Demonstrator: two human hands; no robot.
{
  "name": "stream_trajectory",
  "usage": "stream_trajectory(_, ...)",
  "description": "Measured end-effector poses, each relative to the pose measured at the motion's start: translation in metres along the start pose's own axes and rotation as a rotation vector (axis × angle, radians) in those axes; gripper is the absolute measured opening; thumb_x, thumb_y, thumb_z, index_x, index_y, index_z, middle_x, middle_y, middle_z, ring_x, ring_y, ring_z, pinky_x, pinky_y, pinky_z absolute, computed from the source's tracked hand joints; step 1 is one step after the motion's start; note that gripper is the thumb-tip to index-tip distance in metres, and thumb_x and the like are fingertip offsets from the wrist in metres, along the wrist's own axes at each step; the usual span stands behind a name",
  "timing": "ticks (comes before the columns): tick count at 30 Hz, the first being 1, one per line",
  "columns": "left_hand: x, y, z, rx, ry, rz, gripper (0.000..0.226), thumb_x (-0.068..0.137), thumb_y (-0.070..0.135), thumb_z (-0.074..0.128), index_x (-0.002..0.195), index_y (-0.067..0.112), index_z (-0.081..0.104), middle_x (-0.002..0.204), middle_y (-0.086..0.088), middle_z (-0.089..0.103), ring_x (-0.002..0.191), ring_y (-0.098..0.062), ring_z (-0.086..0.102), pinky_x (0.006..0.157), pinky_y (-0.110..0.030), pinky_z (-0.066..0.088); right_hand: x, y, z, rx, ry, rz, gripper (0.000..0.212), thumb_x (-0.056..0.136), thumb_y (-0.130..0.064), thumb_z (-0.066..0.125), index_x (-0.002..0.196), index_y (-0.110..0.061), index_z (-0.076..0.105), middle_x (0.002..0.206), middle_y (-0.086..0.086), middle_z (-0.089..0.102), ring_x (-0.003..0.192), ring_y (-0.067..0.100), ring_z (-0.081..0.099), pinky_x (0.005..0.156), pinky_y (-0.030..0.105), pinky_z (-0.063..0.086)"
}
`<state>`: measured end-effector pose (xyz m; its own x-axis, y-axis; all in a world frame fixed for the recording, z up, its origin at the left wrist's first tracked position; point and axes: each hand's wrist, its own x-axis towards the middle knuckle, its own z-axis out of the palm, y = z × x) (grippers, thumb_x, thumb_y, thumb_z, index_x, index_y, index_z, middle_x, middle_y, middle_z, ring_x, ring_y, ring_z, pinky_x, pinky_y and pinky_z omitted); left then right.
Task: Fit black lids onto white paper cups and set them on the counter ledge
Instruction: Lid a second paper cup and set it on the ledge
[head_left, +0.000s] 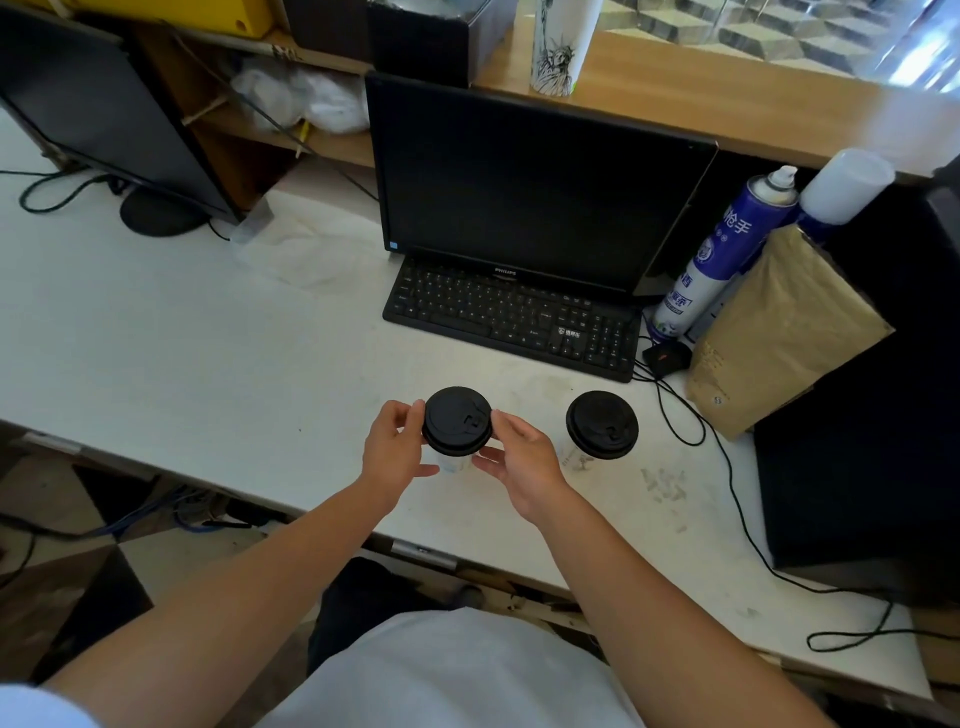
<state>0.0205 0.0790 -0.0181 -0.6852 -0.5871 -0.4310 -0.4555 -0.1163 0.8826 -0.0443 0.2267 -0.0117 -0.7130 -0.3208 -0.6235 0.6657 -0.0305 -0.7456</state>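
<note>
Two white paper cups stand on the white desk (182, 353), each topped by a black lid. The nearer lid (457, 420) sits on a cup (455, 463) between my hands. My left hand (396, 451) pinches the lid's left rim with thumb and fingertips. My right hand (519, 460) holds its right rim, its fingers curled around the cup below. The second lidded cup (601, 425) stands alone to the right, touched by neither hand. The wooden counter ledge (701, 98) runs behind the monitor.
A black monitor (535, 187) and keyboard (511, 317) stand just behind the cups. Blue spray cans (722, 254), a brown paper bag (779, 332) and a mouse (666, 357) with cables crowd the right. A tall printed cup (561, 47) stands on the ledge. Another monitor (98, 114) is at left.
</note>
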Motion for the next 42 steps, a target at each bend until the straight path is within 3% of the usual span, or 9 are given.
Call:
stream_trajectory(6,0.002,-0.004,-0.002,0.041,-0.013,-0.001,0.03,0.103,0.043,0.041,0.105,0.014,0.047,0.115,-0.01,0.058,0.104,-0.026,0.065,0.068,-0.045,0.063,0.003,0.009,0.009,-0.197,0.047,-0.005,0.041,0.101,-0.047,0.05,0.128,-0.02,0.062,0.129,0.003,0.062,0.113,0.029,0.061,0.08,0.036,0.061)
stream_trajectory(12,0.002,-0.008,-0.007,0.249,-0.083,0.197,0.023,0.106,0.031,0.033,0.113,0.014,0.047,0.11,-0.004,0.058,0.099,-0.02,0.063,0.059,-0.033,0.06,0.005,0.003,0.012,-0.424,0.073,-0.071,0.031,0.106,-0.045,0.035,0.116,-0.024,0.056,0.124,0.0,0.056,0.111,0.024,0.058,0.086,0.041,0.061)
stream_trajectory(15,0.005,-0.01,-0.008,0.285,-0.102,0.241,0.021,0.107,0.029,0.031,0.118,0.018,0.045,0.113,-0.003,0.059,0.101,-0.021,0.064,0.06,-0.033,0.06,0.007,-0.001,0.013,-0.497,0.074,-0.08,0.04,0.106,-0.045,0.031,0.127,-0.02,0.054,0.128,0.001,0.053,0.114,0.025,0.056,0.082,0.039,0.061)
stream_trajectory(19,0.006,-0.01,-0.009,0.313,-0.146,0.299,0.035,0.107,0.032,0.027,0.14,0.022,0.038,0.124,-0.002,0.055,0.105,-0.021,0.06,0.061,-0.027,0.057,0.007,-0.002,0.017,-0.56,0.08,-0.1,0.046,0.107,-0.044,0.026,0.132,-0.016,0.053,0.126,0.004,0.053,0.114,0.028,0.057,0.076,0.04,0.062)
stream_trajectory(26,-0.001,-0.005,-0.007,0.247,-0.174,0.434,0.036,0.106,0.014,0.031,0.136,0.028,0.045,0.124,0.01,0.056,0.089,-0.01,0.058,0.054,-0.017,0.052,0.005,-0.003,0.019,-0.65,0.075,-0.163,0.047,0.107,-0.044,0.022,0.129,-0.016,0.053,0.111,0.0,0.054,0.103,0.03,0.062,0.061,0.037,0.06)
stream_trajectory(28,-0.004,-0.005,-0.006,0.212,-0.163,0.429,0.036,0.106,0.013,0.033,0.133,0.033,0.047,0.122,0.016,0.057,0.089,-0.01,0.059,0.052,-0.021,0.053,0.003,-0.002,0.019,-0.632,0.077,-0.158,0.043,0.107,-0.045,0.024,0.123,-0.017,0.054,0.1,-0.005,0.055,0.097,0.03,0.065,0.06,0.038,0.061)
stream_trajectory(31,-0.004,-0.006,-0.005,0.165,-0.118,0.357,0.035,0.107,0.017,0.033,0.131,0.034,0.052,0.116,0.02,0.06,0.082,-0.013,0.062,0.054,-0.026,0.058,0.002,0.0,0.017,-0.446,0.094,-0.081,0.04,0.105,-0.047,0.035,0.118,-0.016,0.057,0.109,0.001,0.062,0.082,0.024,0.066,0.055,0.035,0.057)
stream_trajectory(35,0.0,-0.005,-0.005,0.111,-0.043,0.273,0.032,0.107,0.022,0.034,0.125,0.028,0.06,0.109,0.001,0.065,0.079,-0.024,0.067,0.059,-0.037,0.062,-0.001,0.0,0.013,-0.178,0.059,-0.034,0.034,0.106,-0.037,0.044,0.121,-0.011,0.059,0.114,0.005,0.063,0.077,0.024,0.067,0.059,0.037,0.059)
stream_trajectory(42,0.008,-0.001,-0.008,0.018,0.019,0.154,0.013,0.101,0.024,0.051,0.101,0.014,0.06,0.103,-0.008,0.065,0.072,-0.027,0.068,0.06,-0.038,0.062,-0.001,0.0,0.007,-0.12,0.041,-0.04,0.031,0.104,-0.033,0.051,0.117,-0.009,0.064,0.12,0.01,0.066,0.08,0.025,0.067,0.063,0.034,0.059)
